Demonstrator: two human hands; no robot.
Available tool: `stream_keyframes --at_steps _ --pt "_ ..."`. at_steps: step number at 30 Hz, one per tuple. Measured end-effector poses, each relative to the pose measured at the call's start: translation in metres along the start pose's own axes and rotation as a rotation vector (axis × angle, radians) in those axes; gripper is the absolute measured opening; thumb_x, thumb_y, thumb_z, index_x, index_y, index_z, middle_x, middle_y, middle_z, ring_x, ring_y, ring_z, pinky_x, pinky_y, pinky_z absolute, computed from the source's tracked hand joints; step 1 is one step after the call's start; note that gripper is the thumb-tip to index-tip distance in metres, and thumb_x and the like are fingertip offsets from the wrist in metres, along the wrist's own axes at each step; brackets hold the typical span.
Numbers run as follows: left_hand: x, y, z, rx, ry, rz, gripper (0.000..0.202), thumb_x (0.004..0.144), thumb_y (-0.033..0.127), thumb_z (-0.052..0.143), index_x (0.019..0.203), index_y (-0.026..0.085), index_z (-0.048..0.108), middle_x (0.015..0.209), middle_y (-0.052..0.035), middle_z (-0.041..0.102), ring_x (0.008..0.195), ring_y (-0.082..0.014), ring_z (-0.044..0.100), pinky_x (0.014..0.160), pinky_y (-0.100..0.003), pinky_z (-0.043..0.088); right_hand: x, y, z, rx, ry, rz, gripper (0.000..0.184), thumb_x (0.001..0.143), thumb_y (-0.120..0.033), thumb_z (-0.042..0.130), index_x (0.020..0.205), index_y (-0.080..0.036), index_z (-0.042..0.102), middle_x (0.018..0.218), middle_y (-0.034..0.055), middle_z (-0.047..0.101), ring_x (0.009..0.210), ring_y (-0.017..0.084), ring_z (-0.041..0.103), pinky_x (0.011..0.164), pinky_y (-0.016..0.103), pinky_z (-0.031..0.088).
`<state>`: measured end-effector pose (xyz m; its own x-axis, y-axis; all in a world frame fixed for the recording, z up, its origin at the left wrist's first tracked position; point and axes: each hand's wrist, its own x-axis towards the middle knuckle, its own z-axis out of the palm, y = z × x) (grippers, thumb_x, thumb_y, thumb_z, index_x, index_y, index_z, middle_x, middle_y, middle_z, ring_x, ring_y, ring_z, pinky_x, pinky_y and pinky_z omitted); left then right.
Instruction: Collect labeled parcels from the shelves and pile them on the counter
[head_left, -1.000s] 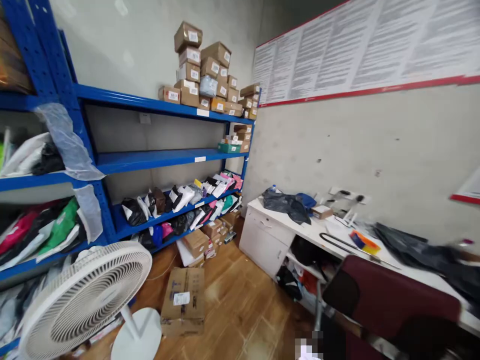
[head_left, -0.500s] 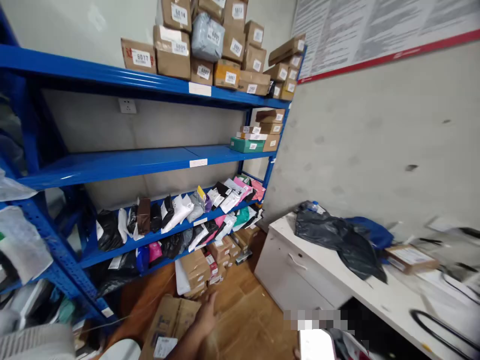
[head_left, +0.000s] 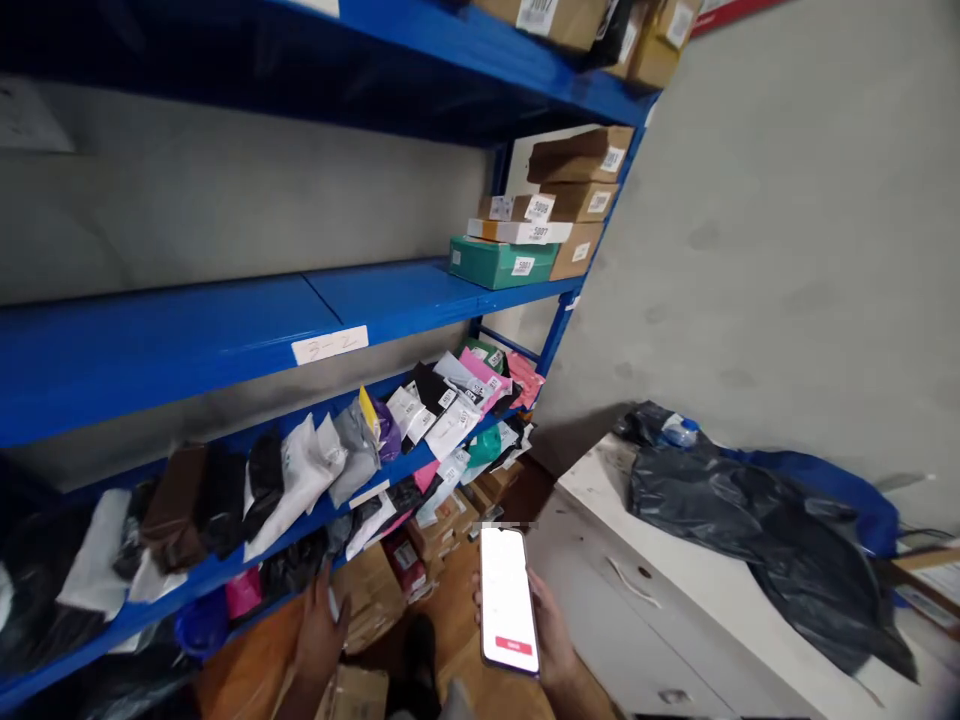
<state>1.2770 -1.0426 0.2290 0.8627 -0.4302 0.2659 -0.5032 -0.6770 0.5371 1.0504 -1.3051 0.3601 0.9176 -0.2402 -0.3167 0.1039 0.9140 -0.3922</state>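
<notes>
In the lower middle of the head view my right hand is closed around a smartphone. Its lit screen is mostly white with a red button near the bottom. My left hand hangs low beside the blue shelf, fingers apart, in front of cardboard boxes on the floor. Close to it, on the lower shelves, lie a black plastic mailer and a pink mailer. Above them a row of bagged parcels includes a white mailer and a brown parcel.
A green box and several labelled cartons are stacked at the right end of the middle shelf. To the right stands a white cabinet with a black plastic bag on top. Cartons sit on the floor under the shelving.
My view has moved closer to the shelving and tilted down. The phone has come up and left into full view, my right hand around it. My left hand now appears further left, nearer the lower shelves.
</notes>
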Motion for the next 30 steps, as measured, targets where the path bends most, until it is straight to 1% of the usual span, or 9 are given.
stream_keyframes --at_steps 5,8,11,13,16,19,25,28,30 --pt "0.152 0.116 0.020 -0.147 -0.101 0.328 0.047 0.095 0.024 0.035 0.141 0.015 0.039 0.138 -0.0152 0.049 0.133 -0.0221 0.045 0.113 -0.039 0.037 0.085 -0.048 0.004 -0.001 0.111 0.006 0.050 0.076 -0.047 0.070 0.108 -0.008 0.069 0.104 0.0150 0.075 0.082 0.024 0.071 0.077 0.035 0.054" --pt "0.223 0.177 0.042 -0.079 -0.147 0.444 0.053 0.092 0.016 0.040 0.144 0.011 0.036 0.144 -0.0172 0.043 0.136 -0.0249 0.040 0.114 -0.041 0.036 0.125 -0.070 0.016 0.018 0.142 -0.041 0.044 0.078 -0.044 0.068 0.106 -0.009 0.068 0.100 0.0133 0.076 0.081 0.023 0.072 0.080 0.035 0.054" --pt "0.276 0.213 0.066 0.103 -0.204 0.364 0.063 0.087 0.014 0.048 0.146 0.004 0.031 0.148 -0.0220 0.038 0.136 -0.0294 0.038 0.113 -0.042 0.036 0.153 -0.081 0.025 0.035 0.166 -0.119 0.040 0.079 -0.043 0.066 0.104 -0.012 0.067 0.098 0.0109 0.076 0.080 0.023 0.072 0.081 0.036 0.054" --pt "0.303 0.225 0.083 0.162 -0.247 0.341 0.066 0.085 0.017 0.054 0.147 0.009 0.034 0.151 -0.0207 0.034 0.137 -0.0301 0.036 0.113 -0.042 0.035 0.164 -0.086 0.025 0.033 0.164 -0.128 0.040 0.078 -0.043 0.065 0.105 -0.013 0.067 0.098 0.0105 0.076 0.080 0.023 0.072 0.079 0.037 0.055" --pt "0.330 0.231 0.109 0.193 -0.316 0.347 0.070 0.081 0.027 0.065 0.146 0.025 0.039 0.156 -0.0139 0.029 0.140 -0.0345 0.031 0.113 -0.052 0.031 0.173 -0.101 0.015 -0.004 0.187 -0.151 0.041 0.078 -0.043 0.065 0.106 -0.013 0.066 0.097 0.0112 0.076 0.077 0.023 0.072 0.075 0.036 0.056" --pt "0.341 0.230 0.128 0.245 -0.347 0.260 0.071 0.079 0.036 0.067 0.142 0.018 0.042 0.154 -0.0180 0.031 0.139 -0.0427 0.028 0.104 -0.064 0.037 0.183 -0.122 0.001 -0.082 0.301 -0.169 0.043 0.078 -0.044 0.065 0.106 -0.011 0.065 0.091 0.0131 0.077 0.073 0.024 0.072 0.071 0.037 0.057" --pt "0.340 0.229 0.134 0.311 -0.329 0.191 0.047 0.083 0.026 0.058 0.127 0.009 0.052 0.139 -0.0198 0.046 0.128 -0.0369 0.044 0.092 -0.047 0.052 0.236 -0.149 -0.014 -0.161 0.428 -0.297 0.044 0.069 -0.030 0.078 0.105 -0.014 0.061 0.084 0.0112 0.077 0.068 0.025 0.073 0.062 0.036 0.057" --pt "0.332 0.226 0.131 0.323 -0.290 0.178 0.056 0.088 0.020 0.049 0.143 0.008 0.039 0.133 -0.0203 0.050 0.127 -0.0317 0.047 0.093 -0.039 0.052 0.264 -0.145 -0.018 -0.168 0.443 -0.397 0.047 0.065 -0.028 0.082 0.104 -0.019 0.059 0.081 0.0052 0.078 0.065 0.024 0.072 0.059 0.035 0.057" --pt "0.326 0.222 0.130 0.342 -0.265 0.212 0.062 0.091 0.017 0.043 0.151 0.013 0.027 0.141 -0.0207 0.044 0.128 -0.0304 0.047 0.092 -0.037 0.053 0.275 -0.139 -0.020 -0.171 0.433 -0.414 0.048 0.063 -0.029 0.083 0.103 -0.019 0.059 0.082 0.0052 0.078 0.065 0.025 0.072 0.058 0.036 0.057"
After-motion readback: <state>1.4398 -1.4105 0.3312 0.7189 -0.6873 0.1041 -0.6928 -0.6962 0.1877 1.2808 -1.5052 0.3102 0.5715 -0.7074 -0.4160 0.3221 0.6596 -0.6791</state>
